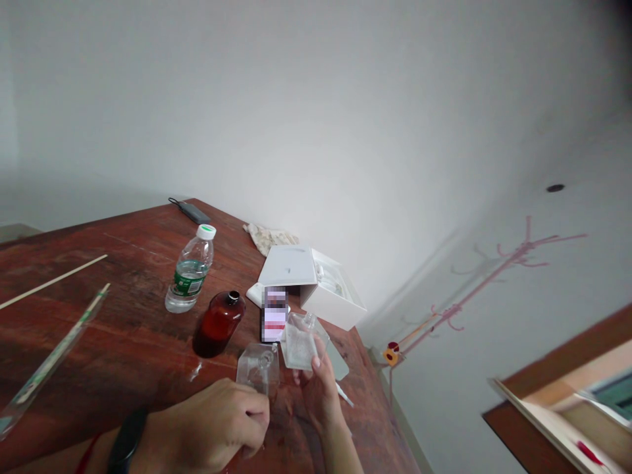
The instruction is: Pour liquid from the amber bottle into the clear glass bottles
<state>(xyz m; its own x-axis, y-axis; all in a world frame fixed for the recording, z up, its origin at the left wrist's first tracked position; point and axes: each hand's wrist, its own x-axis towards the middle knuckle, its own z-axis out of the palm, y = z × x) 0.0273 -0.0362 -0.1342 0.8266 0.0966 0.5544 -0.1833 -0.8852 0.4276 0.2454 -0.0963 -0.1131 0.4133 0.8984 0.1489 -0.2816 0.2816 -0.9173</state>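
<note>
My right hand (320, 393) holds a clear, flat-sided square bottle (299, 349) with a short neck, the thumb pressed on its near side. To the left, my left hand (224, 418) is closed with the fingers curled downward; what they hold, if anything, is hidden. A second clear square bottle (251, 364) is just beyond the left knuckles, its lower part covered by the hand; whether the hand touches it I cannot tell. Behind that hand, an uncapped reddish-brown bottle (220, 326) stands on the wooden table (143, 342). A phone (274, 322) with a lit screen is behind the clear bottles.
A capped water bottle (190, 273) stands back left. An open white box (330, 299) and a cloth (269, 238) sit near the wall. At left are a thin stick (54, 282) and wrapped sticks (62, 349). A dark device (191, 211) is at the far corner. A pink coat stand (484, 280) rises right.
</note>
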